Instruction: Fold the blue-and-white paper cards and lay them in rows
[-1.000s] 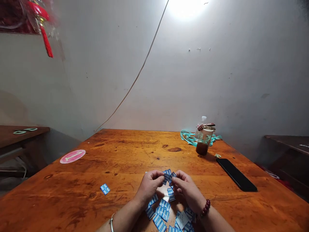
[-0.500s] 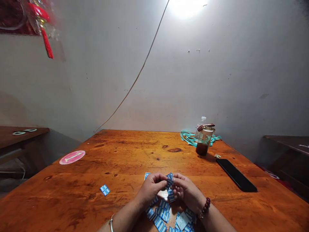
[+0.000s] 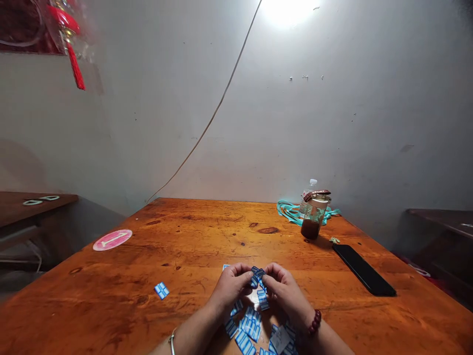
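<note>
Low in the middle of the view, my left hand [image 3: 232, 286] and my right hand [image 3: 286, 291] meet over the table. Both pinch a small blue-and-white striped piece [image 3: 257, 276] between thumbs and fingers. Its exact kind I cannot make out; it looks like flat card or plastic. Below my hands lies a loose pile of similar striped pieces [image 3: 251, 323], partly hidden by my wrists. A whitish piece [image 3: 280, 339] rests on top of the pile by my right wrist. One striped piece [image 3: 161, 290] lies apart to the left.
The wooden table [image 3: 207, 231] reaches to the wall. On its right are a black phone [image 3: 364, 270], a jar with dark liquid [image 3: 311, 227], a clear plastic bottle [image 3: 306, 197] and turquoise straps [image 3: 290, 212]. A pink oval sign [image 3: 113, 240] lies at the left edge.
My right thumb has come forward onto the held piece, and the piece has turned between my fingers. The whole view has shifted slightly.
</note>
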Available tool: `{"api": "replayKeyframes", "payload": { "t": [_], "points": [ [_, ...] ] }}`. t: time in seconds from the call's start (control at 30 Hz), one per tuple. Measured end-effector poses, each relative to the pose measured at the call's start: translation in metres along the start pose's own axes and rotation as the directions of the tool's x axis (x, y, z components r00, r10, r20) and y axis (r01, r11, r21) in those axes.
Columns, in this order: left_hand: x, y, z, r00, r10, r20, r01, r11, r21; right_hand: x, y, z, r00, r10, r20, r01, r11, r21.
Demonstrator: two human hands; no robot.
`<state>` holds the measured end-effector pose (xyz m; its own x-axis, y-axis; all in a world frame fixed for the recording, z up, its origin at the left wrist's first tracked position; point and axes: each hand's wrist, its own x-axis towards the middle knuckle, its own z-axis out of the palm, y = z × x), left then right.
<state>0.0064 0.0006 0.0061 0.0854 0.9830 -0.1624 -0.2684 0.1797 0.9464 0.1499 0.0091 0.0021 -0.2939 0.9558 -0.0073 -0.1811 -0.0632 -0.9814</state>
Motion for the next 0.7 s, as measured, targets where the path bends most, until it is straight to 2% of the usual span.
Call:
{"api": "replayKeyframes", "payload": {
  "t": [0.17, 0.3, 0.43, 0.6, 0.7],
  "points": [
    [-0.0030, 0.0000, 0.0001, 0.996, -0.039, 0.085, 0.043, 0.998, -0.040, 0.0026, 0.0081, -0.0003, 0.995, -0.073, -0.065, 0.065, 0.992, -0.112],
    [-0.0010, -0.0026, -0.0034, 0.993, -0.062, 0.102, 0.067, 0.996, -0.053, 0.0034, 0.0105, -0.0025, 0.993, -0.102, -0.060, 0.091, 0.983, -0.160],
    [0.0014, -0.0055, -0.0033, 0.996, -0.051, 0.079, 0.055, 0.997, -0.059, 0.0020, 0.0091, 0.0006, 0.994, -0.093, -0.053, 0.087, 0.990, -0.110],
    [0.0030, -0.0056, -0.0028, 0.999, -0.050, 0.018, 0.051, 0.998, -0.035, 0.0011, 0.0058, 0.0028, 0.993, -0.008, -0.115, 0.007, 1.000, -0.014],
    [0.0034, -0.0053, -0.0031, 0.999, -0.044, 0.012, 0.045, 0.999, -0.024, 0.0016, 0.0080, 0.0041, 0.992, 0.002, -0.128, 0.000, 1.000, 0.014]
  ]
}}
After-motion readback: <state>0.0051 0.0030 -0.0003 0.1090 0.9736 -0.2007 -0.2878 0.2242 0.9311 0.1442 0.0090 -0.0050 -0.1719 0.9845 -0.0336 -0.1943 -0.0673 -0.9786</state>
